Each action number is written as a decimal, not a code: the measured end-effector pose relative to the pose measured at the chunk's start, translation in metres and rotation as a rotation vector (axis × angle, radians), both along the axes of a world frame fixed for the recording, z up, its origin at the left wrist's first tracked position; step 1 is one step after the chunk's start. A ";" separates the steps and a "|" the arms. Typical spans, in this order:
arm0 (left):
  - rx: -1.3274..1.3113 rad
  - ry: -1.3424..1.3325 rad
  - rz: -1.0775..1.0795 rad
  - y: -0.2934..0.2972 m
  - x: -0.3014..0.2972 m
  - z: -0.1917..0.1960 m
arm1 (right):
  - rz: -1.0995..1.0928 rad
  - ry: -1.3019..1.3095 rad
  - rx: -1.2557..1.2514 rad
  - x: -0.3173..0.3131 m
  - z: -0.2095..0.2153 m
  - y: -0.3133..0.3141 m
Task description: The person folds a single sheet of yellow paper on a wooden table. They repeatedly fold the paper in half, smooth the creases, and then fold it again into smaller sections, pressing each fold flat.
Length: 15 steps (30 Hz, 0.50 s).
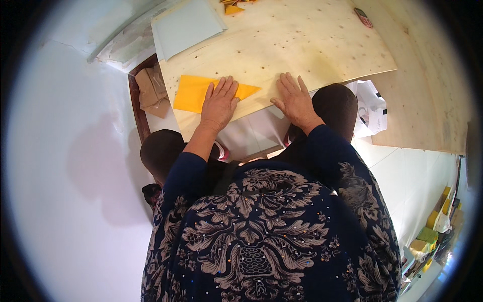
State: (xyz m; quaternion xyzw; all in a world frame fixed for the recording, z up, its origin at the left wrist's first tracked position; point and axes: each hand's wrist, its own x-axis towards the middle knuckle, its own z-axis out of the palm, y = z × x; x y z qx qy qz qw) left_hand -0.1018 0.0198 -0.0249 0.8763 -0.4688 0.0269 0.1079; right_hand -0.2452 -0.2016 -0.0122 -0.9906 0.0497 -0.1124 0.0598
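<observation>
A folded sheet of yellow paper [189, 95] lies near the front edge of the wooden board, its right end narrowing to a point. My left hand [220, 104] rests flat across its middle, fingers stretched out and pointing away from me. Part of the paper is hidden beneath that hand. To the right of the paper's tip, my right hand [296, 100] lies on the board's front edge with its fingers extended and thumb apart, holding nothing.
The pale plywood board [282, 45] bears a stack of light grey-blue sheets [188, 27] at the far left, folded orange pieces [233, 7] at the back and a red phone-like object [363, 17] far right. A white bag [371, 108] and brown paper [152, 90] are below the board.
</observation>
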 end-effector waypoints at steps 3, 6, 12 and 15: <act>-0.024 0.014 -0.010 -0.001 0.002 0.001 | 0.167 -0.107 0.058 0.020 0.008 0.025; -0.011 -0.001 -0.037 0.002 0.001 0.005 | 0.286 -0.093 0.085 0.030 0.008 0.049; 0.087 0.050 -0.174 0.021 -0.014 0.017 | 0.383 -0.084 -0.044 0.003 -0.007 0.056; 0.031 0.061 -0.198 0.031 -0.022 0.025 | 0.355 -0.239 -0.030 0.003 -0.012 0.058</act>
